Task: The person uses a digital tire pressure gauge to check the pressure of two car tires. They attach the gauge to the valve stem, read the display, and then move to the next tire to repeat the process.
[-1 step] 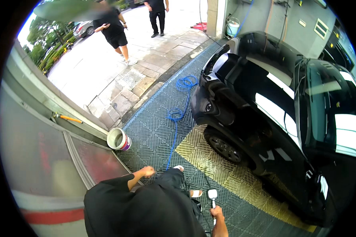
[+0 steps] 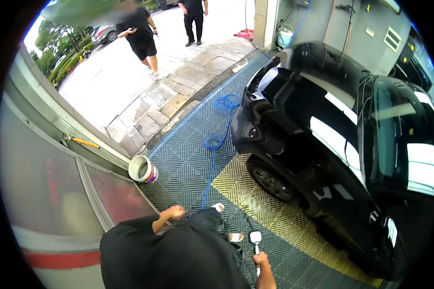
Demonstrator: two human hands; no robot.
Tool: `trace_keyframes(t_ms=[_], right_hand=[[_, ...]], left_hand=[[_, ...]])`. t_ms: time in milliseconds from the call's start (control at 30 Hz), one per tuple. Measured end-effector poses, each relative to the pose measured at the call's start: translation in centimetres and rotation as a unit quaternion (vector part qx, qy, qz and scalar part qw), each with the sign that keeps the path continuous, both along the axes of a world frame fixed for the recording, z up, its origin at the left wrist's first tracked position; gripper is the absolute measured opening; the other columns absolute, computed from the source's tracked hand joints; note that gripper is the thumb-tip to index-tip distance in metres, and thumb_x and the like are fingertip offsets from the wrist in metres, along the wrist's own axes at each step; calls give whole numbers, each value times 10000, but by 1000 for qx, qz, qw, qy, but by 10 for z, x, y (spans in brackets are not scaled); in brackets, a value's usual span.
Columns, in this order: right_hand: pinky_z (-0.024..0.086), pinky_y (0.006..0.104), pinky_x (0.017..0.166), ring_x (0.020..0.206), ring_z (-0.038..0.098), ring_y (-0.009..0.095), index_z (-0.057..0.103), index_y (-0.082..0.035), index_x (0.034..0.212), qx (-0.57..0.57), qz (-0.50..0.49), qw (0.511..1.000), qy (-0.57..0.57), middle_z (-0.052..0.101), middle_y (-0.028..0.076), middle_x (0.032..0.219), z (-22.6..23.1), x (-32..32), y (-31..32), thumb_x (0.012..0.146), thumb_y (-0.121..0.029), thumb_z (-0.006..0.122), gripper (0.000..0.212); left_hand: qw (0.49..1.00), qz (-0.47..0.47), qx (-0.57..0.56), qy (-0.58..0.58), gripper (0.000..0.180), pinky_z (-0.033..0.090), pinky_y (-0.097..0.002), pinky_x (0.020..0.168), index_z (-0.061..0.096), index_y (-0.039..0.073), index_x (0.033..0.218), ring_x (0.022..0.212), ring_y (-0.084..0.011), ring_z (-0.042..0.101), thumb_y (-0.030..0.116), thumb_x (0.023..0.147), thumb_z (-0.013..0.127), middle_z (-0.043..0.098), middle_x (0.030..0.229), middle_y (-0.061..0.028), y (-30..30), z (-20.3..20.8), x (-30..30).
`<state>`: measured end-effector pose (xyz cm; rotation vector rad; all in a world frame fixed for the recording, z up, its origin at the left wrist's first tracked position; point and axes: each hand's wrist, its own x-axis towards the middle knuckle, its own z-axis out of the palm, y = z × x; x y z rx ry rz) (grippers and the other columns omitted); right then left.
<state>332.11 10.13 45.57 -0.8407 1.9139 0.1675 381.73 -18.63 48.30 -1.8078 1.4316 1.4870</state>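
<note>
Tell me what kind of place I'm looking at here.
Most likely a car-wash or detailing bay: a black car stands on a plastic grid floor with a blue hose across it, and a bucket sits by the wall.

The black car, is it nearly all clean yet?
Hard to say. The black car shines and shows no foam, but whether it has been washed cannot be told. In hand: the right hand grips a pale-headed tool, apart from the car; the left hand holds nothing. Left: the blue hose lies on the floor, and the bucket stands by the wall.
</note>
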Motion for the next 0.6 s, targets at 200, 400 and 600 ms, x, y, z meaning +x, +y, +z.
trace_keyframes(t_ms=[200, 400, 600], right_hand=[[500, 431, 922, 1050, 642, 406, 692, 55, 995, 41, 12, 997, -60, 668, 294, 1052, -30, -61, -13, 705, -404, 654, 544], [523, 466, 890, 1015, 654, 405, 683, 26, 1037, -38, 119, 991, -40, 674, 282, 1010, 25, -59, -44, 761, -327, 648, 449], [503, 514, 890, 990, 627, 456, 565, -44, 1183, -25, 154, 987, -46, 660, 293, 1009, 11, -76, -47, 782, -267, 627, 463]], left_hand=[[997, 59, 53, 0, 227, 519, -363, 515, 720, 98, 925, 572, -176, 627, 234, 860, 551, 687, 769, -63, 59, -33, -29], [999, 7, 41, -8, 242, 522, -303, 561, 747, 98, 898, 639, -136, 638, 280, 838, 600, 708, 782, -26, 4, -36, -82], [992, -35, -68, 99, 333, 507, -375, 707, 697, 53, 746, 684, -219, 649, 349, 855, 593, 666, 696, -109, -75, -36, -198]])
